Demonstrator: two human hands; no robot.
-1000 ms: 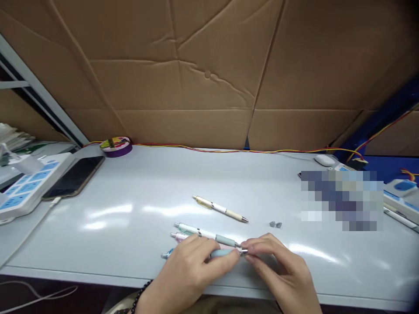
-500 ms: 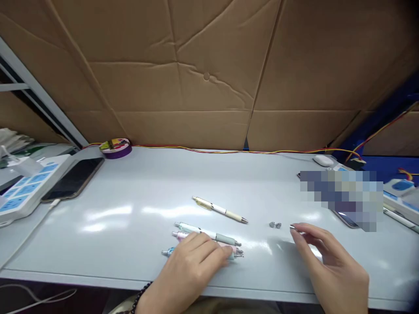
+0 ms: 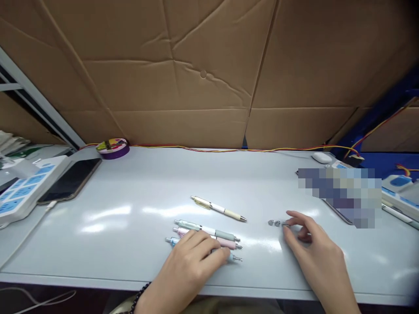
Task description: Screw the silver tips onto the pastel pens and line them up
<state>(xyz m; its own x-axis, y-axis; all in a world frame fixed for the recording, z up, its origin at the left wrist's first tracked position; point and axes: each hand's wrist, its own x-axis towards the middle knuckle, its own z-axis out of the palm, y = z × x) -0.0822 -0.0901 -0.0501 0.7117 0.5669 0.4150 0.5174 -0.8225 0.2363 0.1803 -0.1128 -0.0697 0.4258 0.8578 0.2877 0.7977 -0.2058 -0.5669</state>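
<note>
My left hand (image 3: 193, 257) is closed over a blue pen (image 3: 233, 257), whose middle it hides. Beside it lie a pink pen (image 3: 227, 243) and a green pen (image 3: 209, 230), roughly parallel; the pens' front ends show bare metal, without cone tips. Farther back, a yellow pen (image 3: 219, 209) with its pointed tip on rests apart. My right hand (image 3: 312, 244) is at the table with thumb and index finger apart around a small metal pen tip (image 3: 286, 224). Two more grey metal pen tips (image 3: 274, 223) sit just left of it.
A phone (image 3: 70, 181) with a cable and a power strip (image 3: 29, 187) are at left. A purple tape roll (image 3: 113, 149) stands by the cardboard wall (image 3: 196, 96). At right are a blurred-out patch over another phone (image 3: 343, 216), a white case (image 3: 321, 158) and a white pen-like stick (image 3: 399, 216).
My right hand has moved left and down, bringing the metal tip beside the other two, and its index finger has lifted from the thumb. The blue pen has shifted slightly away from the pink one.
</note>
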